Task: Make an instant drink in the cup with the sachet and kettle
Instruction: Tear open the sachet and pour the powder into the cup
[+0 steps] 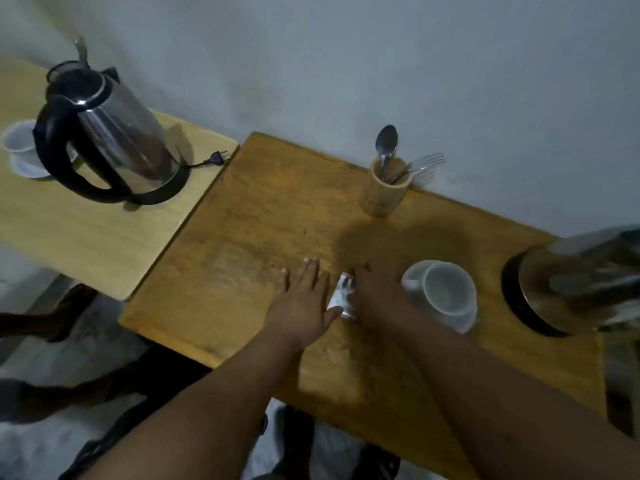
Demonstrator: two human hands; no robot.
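A small silvery sachet (341, 295) lies flat on the brown wooden table (263, 216), between my two hands. My left hand (303, 303) rests flat beside it with fingers spread, its thumb touching the sachet's near edge. My right hand (375, 296) lies over the sachet's right side, fingers curled down onto it; whether it grips the sachet I cannot tell. Just right of that hand stands an empty white cup (445, 292) on a white saucer (464, 322). A steel kettle (581, 285) on a black base sits blurred at the right edge.
A wooden holder (384, 194) with a spoon and forks stands at the table's back edge. On a lighter table (86, 237) to the left are a second steel kettle (114, 133), its loose plug (216, 157), and another white cup (19, 138) on a saucer.
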